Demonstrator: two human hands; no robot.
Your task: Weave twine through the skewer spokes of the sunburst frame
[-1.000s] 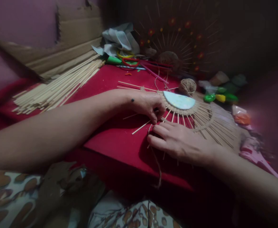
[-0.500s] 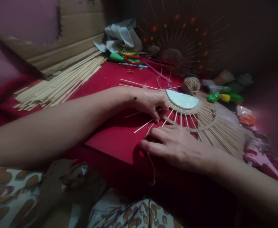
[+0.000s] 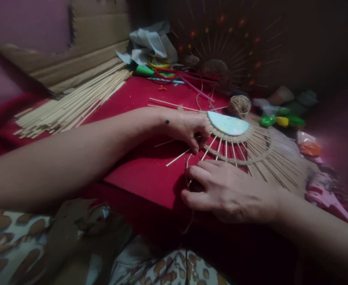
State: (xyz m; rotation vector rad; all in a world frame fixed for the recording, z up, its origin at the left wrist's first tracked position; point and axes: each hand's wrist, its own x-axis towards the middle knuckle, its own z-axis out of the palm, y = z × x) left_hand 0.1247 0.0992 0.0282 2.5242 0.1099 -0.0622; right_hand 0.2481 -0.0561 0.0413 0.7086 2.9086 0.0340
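A half-round fan piece (image 3: 228,123) with a pale blue centre, a jute rim and radiating thin sticks (image 3: 252,154) lies on the red cloth (image 3: 138,170). My left hand (image 3: 191,128) pinches the left end of the jute band where it crosses the sticks. My right hand (image 3: 224,190) rests on the cloth just below, fingers curled around the loose jute twine (image 3: 188,160), whose tail hangs over the front edge.
A pile of long thin sticks (image 3: 69,105) lies at the left by cardboard sheets (image 3: 81,51). A twine ball (image 3: 239,105), scissors and markers (image 3: 168,73), a finished sunburst piece (image 3: 221,47), coloured packets (image 3: 276,120) and a pink tool (image 3: 325,196) ring the work.
My right hand slid down and left along the twine and curled its fingers around it. My left hand stayed pinched at the band's end.
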